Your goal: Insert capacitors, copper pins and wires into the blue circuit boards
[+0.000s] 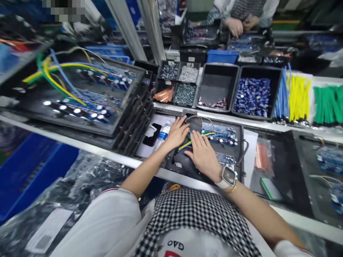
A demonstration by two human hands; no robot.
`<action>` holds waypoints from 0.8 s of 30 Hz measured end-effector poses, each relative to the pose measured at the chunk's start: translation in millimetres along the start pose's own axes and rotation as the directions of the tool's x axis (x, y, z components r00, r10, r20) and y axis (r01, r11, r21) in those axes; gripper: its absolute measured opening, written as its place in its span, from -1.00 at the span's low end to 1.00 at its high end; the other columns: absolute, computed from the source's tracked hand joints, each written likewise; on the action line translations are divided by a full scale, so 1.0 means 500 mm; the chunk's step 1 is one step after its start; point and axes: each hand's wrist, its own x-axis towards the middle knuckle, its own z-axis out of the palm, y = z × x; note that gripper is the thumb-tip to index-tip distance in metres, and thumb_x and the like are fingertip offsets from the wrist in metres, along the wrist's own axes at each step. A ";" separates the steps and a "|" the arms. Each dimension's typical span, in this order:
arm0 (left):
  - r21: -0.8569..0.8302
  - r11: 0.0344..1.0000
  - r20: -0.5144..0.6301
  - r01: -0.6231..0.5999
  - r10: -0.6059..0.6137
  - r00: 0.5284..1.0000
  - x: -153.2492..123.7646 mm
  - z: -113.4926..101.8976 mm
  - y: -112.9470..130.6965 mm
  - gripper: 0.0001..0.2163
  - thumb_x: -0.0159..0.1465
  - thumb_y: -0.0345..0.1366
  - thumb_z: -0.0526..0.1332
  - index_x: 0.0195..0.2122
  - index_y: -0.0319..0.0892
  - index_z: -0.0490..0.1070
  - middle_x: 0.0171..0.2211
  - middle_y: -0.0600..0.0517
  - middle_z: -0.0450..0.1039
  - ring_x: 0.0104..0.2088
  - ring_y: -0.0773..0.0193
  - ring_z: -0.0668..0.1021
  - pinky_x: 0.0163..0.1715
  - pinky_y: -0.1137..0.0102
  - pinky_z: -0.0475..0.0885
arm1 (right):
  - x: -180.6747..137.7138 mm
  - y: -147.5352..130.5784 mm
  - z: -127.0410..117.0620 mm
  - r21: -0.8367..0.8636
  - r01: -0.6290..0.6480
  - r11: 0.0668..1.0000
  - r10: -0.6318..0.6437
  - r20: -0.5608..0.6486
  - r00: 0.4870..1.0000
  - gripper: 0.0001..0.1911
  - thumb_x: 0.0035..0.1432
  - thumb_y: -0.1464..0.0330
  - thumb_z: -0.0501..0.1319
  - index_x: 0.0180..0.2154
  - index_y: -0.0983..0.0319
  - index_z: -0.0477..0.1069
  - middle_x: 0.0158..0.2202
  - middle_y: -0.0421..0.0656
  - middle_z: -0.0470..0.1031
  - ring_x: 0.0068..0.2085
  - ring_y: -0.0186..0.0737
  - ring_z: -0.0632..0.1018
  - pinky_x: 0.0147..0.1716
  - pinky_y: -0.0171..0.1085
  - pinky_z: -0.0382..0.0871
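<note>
My left hand (177, 134) lies with fingers spread on a black tray (239, 150) that holds blue circuit boards (219, 134) with silver capacitors. My right hand (202, 153), a watch on its wrist, rests flat beside the left one, fingers stretched over a bundle of yellow, green and blue wires (187, 142). Neither hand grips anything that I can see. A small water bottle (162, 135) lies just left of my left hand.
Black bins at the back hold blue capacitors (252, 96), screws (184, 93) and copper parts (164, 95). Blue, yellow and green wire bundles (300, 98) lie at right. A stack of trays with wired boards (80, 96) stands at left. Another person's hands (239, 25) work across the bench.
</note>
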 end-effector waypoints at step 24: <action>0.049 0.972 0.047 0.230 -0.232 0.972 -0.102 -0.040 0.035 -0.42 0.39 -0.16 -0.04 0.37 -0.35 0.03 0.33 -0.23 0.17 0.31 -0.01 0.29 0.29 0.13 0.21 | -0.496 0.268 -0.165 -0.043 -0.862 0.505 0.788 -0.384 0.481 -0.38 0.31 0.18 0.03 0.25 0.45 0.23 0.02 0.29 0.44 0.07 0.27 0.45 0.03 0.24 0.34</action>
